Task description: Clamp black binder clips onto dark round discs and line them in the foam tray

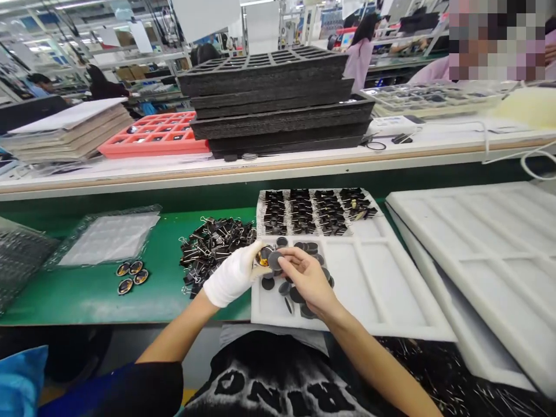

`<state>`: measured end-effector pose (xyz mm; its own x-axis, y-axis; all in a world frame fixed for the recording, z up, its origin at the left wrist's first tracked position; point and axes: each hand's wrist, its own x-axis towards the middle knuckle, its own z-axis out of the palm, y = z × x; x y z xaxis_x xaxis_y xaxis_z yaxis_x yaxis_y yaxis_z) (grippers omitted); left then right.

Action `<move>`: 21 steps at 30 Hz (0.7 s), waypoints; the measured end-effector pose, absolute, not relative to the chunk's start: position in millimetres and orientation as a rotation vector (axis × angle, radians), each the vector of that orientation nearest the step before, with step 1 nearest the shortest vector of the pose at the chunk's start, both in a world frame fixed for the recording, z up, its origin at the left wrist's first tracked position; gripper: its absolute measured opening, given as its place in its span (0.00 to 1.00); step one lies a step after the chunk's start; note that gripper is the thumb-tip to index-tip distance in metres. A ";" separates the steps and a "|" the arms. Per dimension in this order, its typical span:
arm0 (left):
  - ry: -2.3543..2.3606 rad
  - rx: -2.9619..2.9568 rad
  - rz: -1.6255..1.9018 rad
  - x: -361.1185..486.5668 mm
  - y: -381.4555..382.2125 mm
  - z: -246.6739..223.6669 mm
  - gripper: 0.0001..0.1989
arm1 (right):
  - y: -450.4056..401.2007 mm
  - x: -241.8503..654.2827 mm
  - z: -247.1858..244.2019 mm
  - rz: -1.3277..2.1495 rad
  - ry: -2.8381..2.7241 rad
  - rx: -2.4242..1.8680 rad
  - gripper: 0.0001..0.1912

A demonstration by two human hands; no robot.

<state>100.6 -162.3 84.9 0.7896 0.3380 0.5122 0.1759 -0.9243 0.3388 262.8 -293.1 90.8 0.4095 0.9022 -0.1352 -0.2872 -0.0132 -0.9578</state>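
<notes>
My left hand (234,272), in a white glove, is closed on a small round part (263,256) with a black rim and a gold-orange inside. Bare, my right hand (308,278) pinches a dark grey disc (274,260) right beside that part; whether the two touch I cannot tell. Beneath both hands, several loose dark discs (297,294) lie on a white foam tray (360,278). Left of the gloved hand is a heap of black binder clips (212,243). More round parts (132,275) like the held one rest on the green mat.
Rows of binder clips (317,211) fill the tray's far end. White foam trays (486,249) are stacked at right, a clear plastic tray (110,237) lies at left. On the shelf stand black foam trays (278,121) and a red tray (152,147). People sit beyond.
</notes>
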 end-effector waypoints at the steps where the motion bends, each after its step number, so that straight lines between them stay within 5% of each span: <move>1: 0.374 2.718 0.764 106.4 -162.3 88.8 0.22 | -295.4 265.5 87.7 1.010 -0.655 -1.254 0.21; 10: 0.132 2.936 0.641 134.6 -199.4 101.4 0.26 | -327.6 281.8 63.9 1.194 -0.527 -1.153 0.27; 15: 0.894 2.946 0.704 87.3 -156.2 110.7 0.14 | -347.8 276.4 50.7 1.264 -0.367 -1.060 0.24; 18: 1.439 2.751 0.569 60.4 -112.3 116.4 0.17 | -350.4 268.9 48.7 1.308 -0.359 -1.045 0.23; 21: 1.486 2.770 0.370 60.1 -88.3 111.1 0.21 | -347.1 261.6 51.1 1.326 -0.399 -1.037 0.23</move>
